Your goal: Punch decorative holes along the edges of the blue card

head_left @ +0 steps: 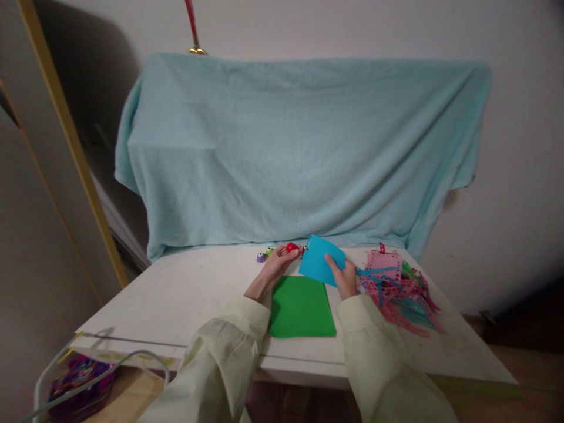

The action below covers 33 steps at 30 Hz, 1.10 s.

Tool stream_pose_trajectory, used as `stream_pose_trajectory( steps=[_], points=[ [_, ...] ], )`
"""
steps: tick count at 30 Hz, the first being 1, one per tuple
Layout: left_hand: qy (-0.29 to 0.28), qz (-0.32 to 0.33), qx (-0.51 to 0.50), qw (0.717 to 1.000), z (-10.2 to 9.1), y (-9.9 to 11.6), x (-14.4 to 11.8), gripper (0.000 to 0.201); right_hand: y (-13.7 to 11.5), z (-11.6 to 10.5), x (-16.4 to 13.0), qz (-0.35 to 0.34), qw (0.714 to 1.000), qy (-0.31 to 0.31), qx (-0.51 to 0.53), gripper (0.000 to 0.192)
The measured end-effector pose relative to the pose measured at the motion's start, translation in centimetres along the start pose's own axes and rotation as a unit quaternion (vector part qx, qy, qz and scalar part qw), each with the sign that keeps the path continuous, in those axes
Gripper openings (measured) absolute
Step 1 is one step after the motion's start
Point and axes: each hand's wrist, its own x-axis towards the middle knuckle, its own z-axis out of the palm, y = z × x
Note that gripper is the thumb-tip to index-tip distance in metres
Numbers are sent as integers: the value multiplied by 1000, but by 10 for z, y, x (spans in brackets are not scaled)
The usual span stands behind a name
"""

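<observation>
My left hand (pixel 279 261) is closed on a small red craft punch (pixel 291 248), close to the left edge of a blue sheet of paper (pixel 318 262). That edge carries a row of little cut-outs near its upper corner. On the other side, my right hand (pixel 344 276) pinches the sheet, thumb on top, holding it tilted above the table. Below both hands lies a green square sheet (pixel 302 306). A purple punch (pixel 261 257) and a green punch (pixel 269 251) stand just left of my left hand, the green one partly hidden.
Pink, blue and green paper scraps (pixel 399 288) are heaped on the right of the white table (pixel 198 294). A light blue cloth (pixel 299 153) hangs along the back. At the lower left, a pale curved tube (pixel 145 353) passes the table's front edge, near a purple package (pixel 81 385).
</observation>
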Motion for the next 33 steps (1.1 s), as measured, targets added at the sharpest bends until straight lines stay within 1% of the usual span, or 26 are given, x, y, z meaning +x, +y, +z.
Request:
stream_pose_trajectory(
  steps=[5,10,15,19,26,33],
  points=[
    [6,-41,-12,999,-2,-2,0,27,1,0,0,-5,1000,-3,0,41],
    [8,-46,-29,998,-4,-1,0,37,4,0,0,-19,999,-8,-27,42],
    [-10,-57,-47,997,-3,-2,0,28,1,1,-2,-68,994,-12,-81,40],
    [-15,-74,-45,996,-3,-2,-2,31,-4,1,-3,-106,988,-21,-106,38],
    [-12,-82,-41,996,-4,-5,-2,32,-2,1,-3,-112,983,-18,-145,42],
    [-11,-82,-41,996,-3,-3,-2,31,-2,0,-3,-116,982,-19,-151,42]
  ],
)
